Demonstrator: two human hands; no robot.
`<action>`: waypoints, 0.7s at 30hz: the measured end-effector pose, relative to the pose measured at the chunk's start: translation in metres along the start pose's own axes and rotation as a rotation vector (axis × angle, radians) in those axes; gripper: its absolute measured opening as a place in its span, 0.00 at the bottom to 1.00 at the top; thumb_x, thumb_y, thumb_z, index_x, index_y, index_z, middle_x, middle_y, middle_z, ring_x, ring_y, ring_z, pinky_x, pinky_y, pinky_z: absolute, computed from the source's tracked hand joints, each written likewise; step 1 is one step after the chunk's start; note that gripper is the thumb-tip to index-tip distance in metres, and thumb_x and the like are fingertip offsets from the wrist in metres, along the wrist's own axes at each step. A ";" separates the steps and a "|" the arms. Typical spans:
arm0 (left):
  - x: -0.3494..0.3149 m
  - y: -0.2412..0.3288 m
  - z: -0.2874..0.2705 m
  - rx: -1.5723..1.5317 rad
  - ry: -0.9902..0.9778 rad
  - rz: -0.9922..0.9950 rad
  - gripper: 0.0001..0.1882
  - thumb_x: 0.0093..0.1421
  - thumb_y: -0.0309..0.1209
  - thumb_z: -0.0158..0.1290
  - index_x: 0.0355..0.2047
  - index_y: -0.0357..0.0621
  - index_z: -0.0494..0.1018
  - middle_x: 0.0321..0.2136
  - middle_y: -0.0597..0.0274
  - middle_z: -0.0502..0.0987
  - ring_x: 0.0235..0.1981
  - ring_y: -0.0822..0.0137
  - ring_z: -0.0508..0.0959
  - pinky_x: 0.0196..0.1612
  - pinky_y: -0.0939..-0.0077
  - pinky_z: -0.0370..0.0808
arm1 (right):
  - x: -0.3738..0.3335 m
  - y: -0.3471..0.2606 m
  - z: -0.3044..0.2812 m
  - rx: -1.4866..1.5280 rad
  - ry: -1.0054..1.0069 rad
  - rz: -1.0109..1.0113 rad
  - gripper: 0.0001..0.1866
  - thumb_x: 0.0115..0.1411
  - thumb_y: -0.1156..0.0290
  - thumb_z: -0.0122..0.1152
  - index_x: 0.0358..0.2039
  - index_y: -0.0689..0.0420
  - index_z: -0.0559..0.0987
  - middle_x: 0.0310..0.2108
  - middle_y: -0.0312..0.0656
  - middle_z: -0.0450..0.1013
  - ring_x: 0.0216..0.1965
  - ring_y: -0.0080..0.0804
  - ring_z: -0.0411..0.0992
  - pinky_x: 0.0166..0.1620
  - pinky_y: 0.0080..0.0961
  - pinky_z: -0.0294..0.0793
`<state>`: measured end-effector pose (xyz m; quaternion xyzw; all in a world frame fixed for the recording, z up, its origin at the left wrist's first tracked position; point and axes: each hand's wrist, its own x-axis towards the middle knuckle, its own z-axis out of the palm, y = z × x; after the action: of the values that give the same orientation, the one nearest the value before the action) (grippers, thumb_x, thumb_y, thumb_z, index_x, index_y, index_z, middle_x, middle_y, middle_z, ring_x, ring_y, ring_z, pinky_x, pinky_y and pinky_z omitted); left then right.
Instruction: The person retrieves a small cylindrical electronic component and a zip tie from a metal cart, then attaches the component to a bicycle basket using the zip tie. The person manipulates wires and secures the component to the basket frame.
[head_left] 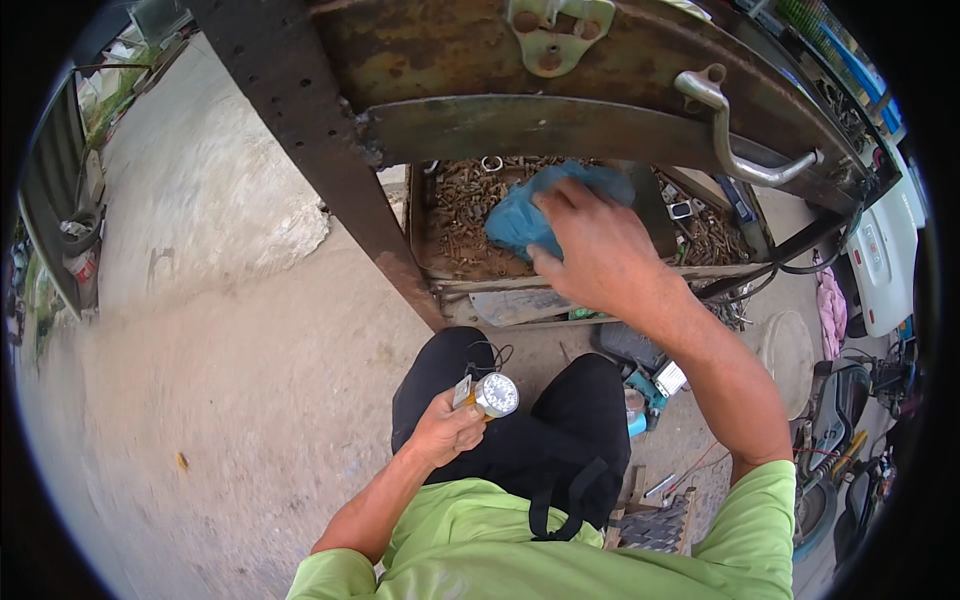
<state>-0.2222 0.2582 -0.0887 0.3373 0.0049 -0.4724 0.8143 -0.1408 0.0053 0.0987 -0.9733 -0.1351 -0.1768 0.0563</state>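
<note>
My left hand (450, 430) is closed around a flashlight (495, 396) with a yellow body and a round silver head full of small lamps. It is held above my thighs, its head tilted up. My right hand (605, 245) reaches under a rusty metal frame to a crumpled blue plastic bag (520, 215). Its fingers curl over the bag, with the thumb at the near side; the fingertips are partly hidden. Below the bag lies a metal tray (425, 245) of loose rusty screws and bolts (465, 190).
A rusty frame post (300, 130) and a beam with a metal handle (730, 150) stand close around my right arm. More small hardware (705, 225) fills the tray's right compartment. Power tools (640, 345), a low woven stool (655, 520) and a motorcycle (835, 430) are on the right.
</note>
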 end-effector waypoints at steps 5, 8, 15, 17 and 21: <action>-0.005 -0.004 -0.009 -0.029 0.019 -0.005 0.21 0.57 0.42 0.64 0.39 0.42 0.67 0.15 0.74 0.61 0.12 0.80 0.57 0.16 0.82 0.54 | 0.010 0.007 -0.003 0.048 -0.316 0.078 0.14 0.51 0.66 0.60 0.34 0.64 0.77 0.35 0.53 0.75 0.39 0.52 0.76 0.44 0.44 0.75; -0.008 -0.003 -0.016 -0.061 0.034 0.010 0.22 0.58 0.39 0.63 0.43 0.40 0.67 0.15 0.74 0.61 0.12 0.82 0.58 0.16 0.84 0.54 | 0.021 0.005 -0.009 0.295 -0.298 0.031 0.15 0.51 0.64 0.59 0.32 0.64 0.77 0.32 0.53 0.75 0.37 0.53 0.74 0.43 0.44 0.72; -0.005 -0.005 -0.020 -0.066 0.010 0.013 0.20 0.59 0.39 0.62 0.43 0.41 0.67 0.15 0.75 0.61 0.12 0.82 0.58 0.15 0.84 0.54 | 0.027 0.047 0.007 0.709 -0.561 0.043 0.16 0.55 0.62 0.57 0.29 0.66 0.74 0.31 0.57 0.72 0.37 0.53 0.71 0.43 0.44 0.68; -0.005 -0.004 -0.018 -0.052 0.022 0.002 0.20 0.59 0.41 0.62 0.40 0.42 0.68 0.15 0.74 0.60 0.12 0.81 0.57 0.16 0.83 0.54 | 0.024 0.055 0.012 0.540 -0.592 0.087 0.14 0.56 0.65 0.55 0.29 0.66 0.75 0.32 0.56 0.73 0.38 0.53 0.72 0.43 0.44 0.69; -0.007 -0.002 -0.019 -0.025 0.050 -0.031 0.21 0.58 0.46 0.63 0.37 0.43 0.69 0.13 0.74 0.60 0.12 0.80 0.57 0.17 0.81 0.53 | 0.007 0.064 0.030 0.125 -0.395 0.105 0.08 0.56 0.73 0.53 0.29 0.63 0.78 0.34 0.54 0.75 0.40 0.53 0.73 0.45 0.47 0.70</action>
<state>-0.2221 0.2735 -0.1017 0.3385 0.0364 -0.4762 0.8108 -0.1063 -0.0495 0.0693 -0.9894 -0.1035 0.0290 0.0981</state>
